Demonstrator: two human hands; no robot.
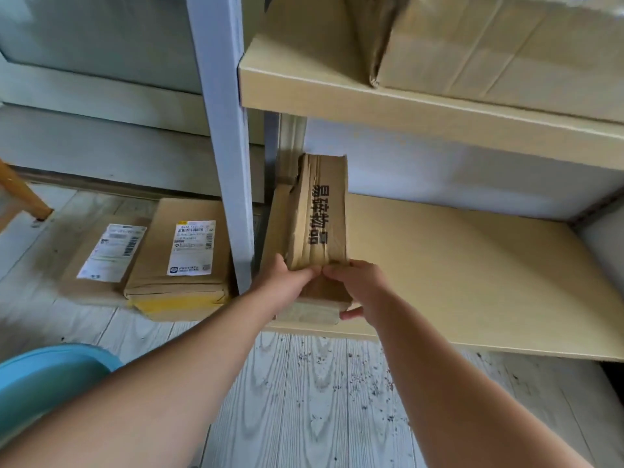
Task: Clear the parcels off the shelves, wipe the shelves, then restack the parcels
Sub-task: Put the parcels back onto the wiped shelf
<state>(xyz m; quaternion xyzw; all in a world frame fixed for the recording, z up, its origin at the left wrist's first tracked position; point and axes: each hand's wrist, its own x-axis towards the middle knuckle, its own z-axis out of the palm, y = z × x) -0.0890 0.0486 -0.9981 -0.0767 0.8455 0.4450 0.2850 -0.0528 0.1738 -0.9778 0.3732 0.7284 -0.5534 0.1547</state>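
A brown cardboard parcel (324, 211) with black printed characters stands on its narrow side at the left end of the lower shelf (472, 275), beside the grey upright post (229, 146). My left hand (287, 282) grips its near left corner and my right hand (358, 285) grips its near right corner, thumb under the end. A second, flatter parcel (278, 228) stands between it and the post. On the upper shelf (405, 109) lies a large taped box (489, 45).
Two labelled parcels (108, 255) (185, 255) lie on the pale wood-grain floor left of the post. A blue basin (44, 376) sits at the lower left. Dark crumbs dot the floor below the shelf. A wooden leg (23, 194) stands at the far left.
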